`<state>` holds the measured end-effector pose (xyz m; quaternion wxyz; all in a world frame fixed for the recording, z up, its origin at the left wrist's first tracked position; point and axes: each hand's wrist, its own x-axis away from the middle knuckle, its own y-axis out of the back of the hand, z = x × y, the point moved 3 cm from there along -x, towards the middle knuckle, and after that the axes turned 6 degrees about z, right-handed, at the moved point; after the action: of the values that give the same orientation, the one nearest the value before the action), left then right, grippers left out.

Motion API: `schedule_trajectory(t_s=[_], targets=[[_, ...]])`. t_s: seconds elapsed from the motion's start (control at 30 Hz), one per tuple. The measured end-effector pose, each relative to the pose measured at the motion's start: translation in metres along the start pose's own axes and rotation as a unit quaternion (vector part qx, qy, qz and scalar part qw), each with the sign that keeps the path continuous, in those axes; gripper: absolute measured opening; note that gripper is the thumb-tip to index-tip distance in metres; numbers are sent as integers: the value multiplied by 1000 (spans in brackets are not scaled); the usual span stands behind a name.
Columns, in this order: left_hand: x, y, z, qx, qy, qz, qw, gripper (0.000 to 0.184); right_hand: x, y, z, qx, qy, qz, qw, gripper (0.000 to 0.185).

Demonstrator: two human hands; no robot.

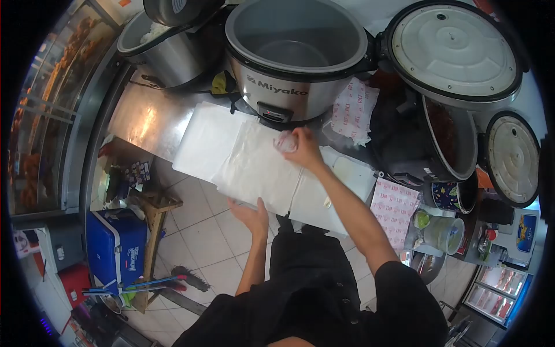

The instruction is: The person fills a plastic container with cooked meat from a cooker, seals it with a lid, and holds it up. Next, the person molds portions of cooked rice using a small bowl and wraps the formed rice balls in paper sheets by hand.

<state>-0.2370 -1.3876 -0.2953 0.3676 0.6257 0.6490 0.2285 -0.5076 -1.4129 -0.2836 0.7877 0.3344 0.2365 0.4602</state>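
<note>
My right hand (307, 151) is closed on a small paper-wrapped bundle (285, 142) with pinkish-red print, held over the white paper sheets (257, 170). The sheets are spread in overlapping stacks along the counter's front. My left hand (251, 218) is at their front edge, thumb and fingers apart, holding nothing I can see. Behind my right hand is a pile of red-printed "RICE" papers (351, 110). A flatter stack of printed wrappers (394, 211) lies to the right of my forearm.
A large Miyako rice cooker (300, 95) stands open at the back. Another open cooker (167, 61) holding white rice is at left, and a dark pot (404, 139) with reddish food at right. A green-lidded container (442, 231) sits further right. A blue cooler (115, 248) stands lower left.
</note>
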Motion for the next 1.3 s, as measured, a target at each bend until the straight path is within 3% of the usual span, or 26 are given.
schedule_trajectory(t_s=[0.1, 0.13, 0.17, 0.2, 0.27, 0.33, 0.4, 0.47, 0.53, 0.6, 0.7, 0.8, 0.9, 1.0, 1.1, 1.2, 1.3], targets=[[-7, 8, -9, 121, -2, 45, 992, 69, 18, -18, 26, 35, 71, -15, 997, 70], [-16, 4, -16, 279, 56, 129, 950, 64, 23, -25, 29, 11, 70, -11, 997, 70], [-27, -7, -27, 428, 113, 205, 873, 59, 28, -33, 34, -12, 69, -6, 998, 70], [-33, -21, -31, 565, 189, 220, 772, 54, 34, -35, 43, -48, 55, 25, 997, 69], [-52, -29, -43, 585, 183, 267, 744, 51, 49, -29, 67, -114, 24, 86, 989, 67], [-59, -32, -47, 584, 192, 289, 734, 42, 65, -26, 81, -140, 87, 74, 984, 70], [-62, -30, -42, 626, 223, 300, 685, 39, 77, -22, 83, -190, 111, 101, 970, 69], [-61, -25, -42, 671, 256, 305, 625, 38, 85, -24, 75, -349, -22, 70, 934, 66], [-56, -23, -49, 721, 289, 302, 552, 37, 91, -29, 63, -512, -135, 91, 844, 62], [-46, -28, -49, 687, 271, 316, 595, 38, 102, -38, 53, -667, -229, 163, 690, 58], [-33, -27, -51, 641, 259, 316, 650, 45, 112, -29, 53, -654, -240, 179, 694, 48], [-24, -17, -42, 602, 238, 308, 697, 56, 118, -29, 46, -642, -245, 187, 702, 49], [-28, 1, -34, 552, 227, 326, 733, 66, 121, -32, 63, -676, -259, 181, 666, 52], [-40, 30, -25, 501, 209, 350, 763, 75, 122, -42, 76, -669, -261, 209, 663, 49], [-55, 31, -16, 486, 205, 351, 774, 70, 119, -58, 69, -686, -289, 188, 641, 50], [-99, 16, 7, 239, 65, 269, 931, 66, 102, -63, 42, -670, -349, 110, 646, 51], [-145, -5, 9, 19, -131, 158, 979, 62, 67, -62, -4, -663, -344, -5, 665, 52]])
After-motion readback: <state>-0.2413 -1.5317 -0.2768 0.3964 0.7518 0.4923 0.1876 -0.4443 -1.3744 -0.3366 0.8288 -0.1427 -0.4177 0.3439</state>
